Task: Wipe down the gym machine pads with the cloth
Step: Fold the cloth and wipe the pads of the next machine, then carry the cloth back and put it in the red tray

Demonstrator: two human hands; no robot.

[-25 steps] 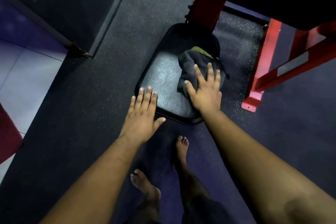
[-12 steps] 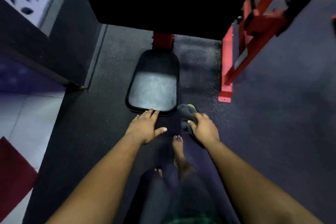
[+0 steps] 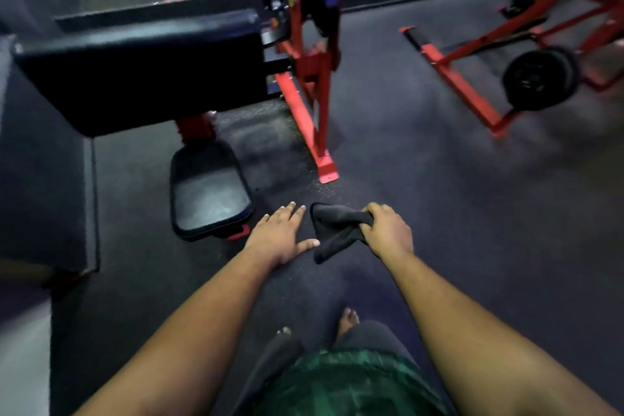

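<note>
A dark cloth [image 3: 332, 231] hangs bunched from my right hand [image 3: 388, 230], which is shut on it above the floor. My left hand [image 3: 280, 236] is flat with fingers spread, empty, just right of the low black seat pad [image 3: 207, 192]. That seat pad sits on a red post of the machine. Above and behind it is a large black pad [image 3: 141, 74], wide and raised. Both hands are off the pads.
The machine's red frame [image 3: 312, 101] slopes down to a foot plate right of the seat pad. Another red machine with a black weight plate [image 3: 537, 79] stands at the far right. Dark rubber flooring [image 3: 439, 213] spreads around. My bare feet [image 3: 347, 317] show below.
My right hand lifted the cloth off the seat pad and drew back. My left hand left the pad's front edge. The view rose, so the large pad and far machines now show.
</note>
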